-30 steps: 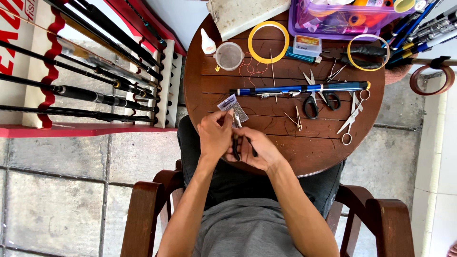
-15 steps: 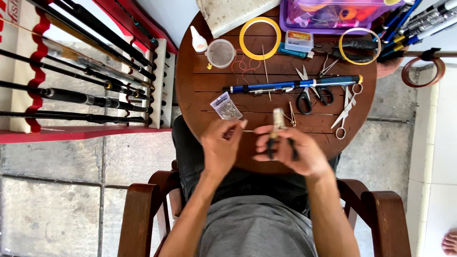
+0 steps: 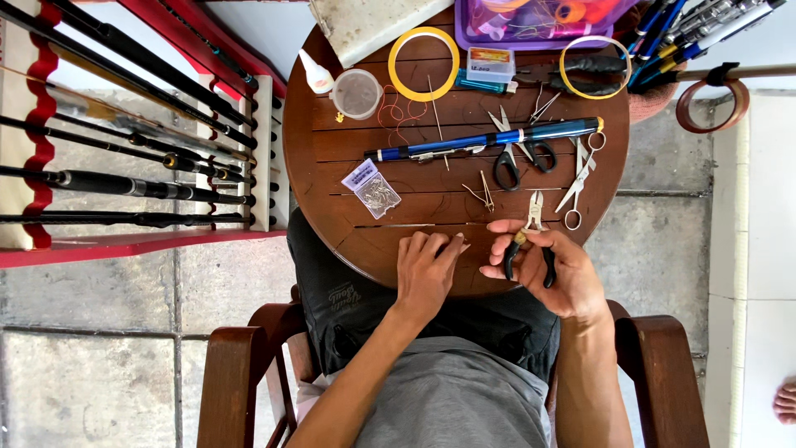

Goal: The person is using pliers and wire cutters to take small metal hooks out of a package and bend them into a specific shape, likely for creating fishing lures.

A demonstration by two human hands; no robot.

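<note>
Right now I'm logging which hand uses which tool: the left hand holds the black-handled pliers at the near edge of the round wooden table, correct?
Not quite. In the head view the right hand holds the black-handled pliers; the left hand rests fingers-down beside it. The rest stands: both are at the near edge of the round wooden table.

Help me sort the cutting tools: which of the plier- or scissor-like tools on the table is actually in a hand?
The small black-handled pliers, gripped by the right hand at the table's near edge. The black-handled scissors and the silver forceps lie untouched farther back.
</note>
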